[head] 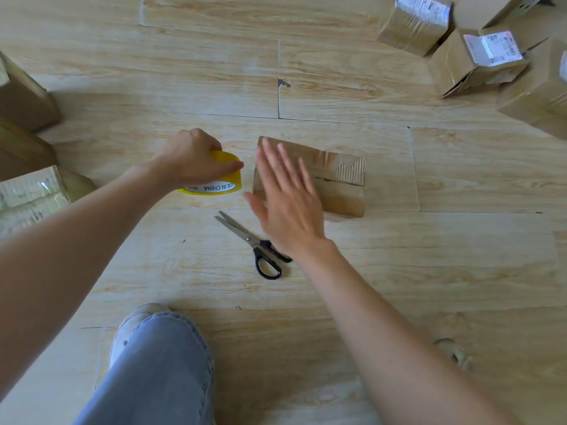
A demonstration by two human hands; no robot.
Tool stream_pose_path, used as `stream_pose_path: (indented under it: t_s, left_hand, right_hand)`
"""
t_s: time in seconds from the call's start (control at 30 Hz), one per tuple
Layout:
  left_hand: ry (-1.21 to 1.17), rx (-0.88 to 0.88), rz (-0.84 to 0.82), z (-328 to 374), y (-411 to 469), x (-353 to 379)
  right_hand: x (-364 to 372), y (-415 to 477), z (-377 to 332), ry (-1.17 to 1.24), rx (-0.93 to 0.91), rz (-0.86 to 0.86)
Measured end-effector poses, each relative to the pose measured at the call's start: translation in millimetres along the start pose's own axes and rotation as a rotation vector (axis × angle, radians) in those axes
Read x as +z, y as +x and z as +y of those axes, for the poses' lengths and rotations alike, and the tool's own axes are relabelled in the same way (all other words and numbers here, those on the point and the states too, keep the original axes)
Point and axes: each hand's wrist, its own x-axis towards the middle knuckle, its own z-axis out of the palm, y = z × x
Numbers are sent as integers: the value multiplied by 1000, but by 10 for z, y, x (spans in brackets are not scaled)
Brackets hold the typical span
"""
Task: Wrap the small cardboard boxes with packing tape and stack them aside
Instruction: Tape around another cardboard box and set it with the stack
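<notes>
A small brown cardboard box (340, 179) lies on the wooden floor in the middle, with a torn patch of bare corrugation at its top right corner. My right hand (288, 200) is over its left part, fingers straight and spread. Just left of the box stands a yellow roll of packing tape (219, 184), and my left hand (191, 159) grips it from above.
Scissors (251, 242) with black handles lie open on the floor under my right wrist. Several labelled boxes (478, 61) sit at the top right. More boxes (29, 194) stand at the left edge. My jeans-clad knee and shoe (153, 357) are at the bottom.
</notes>
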Motion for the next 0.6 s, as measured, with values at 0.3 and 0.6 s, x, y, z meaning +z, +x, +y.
stream_pose_path:
  t_s: [0.3, 0.6]
  left_hand:
    - [-22, -16, 11, -3, 1, -1]
    - [67, -19, -17, 29, 1, -12]
  right_hand:
    - [179, 18, 88, -144, 47, -95]
    - [57, -238, 517, -99, 144, -87]
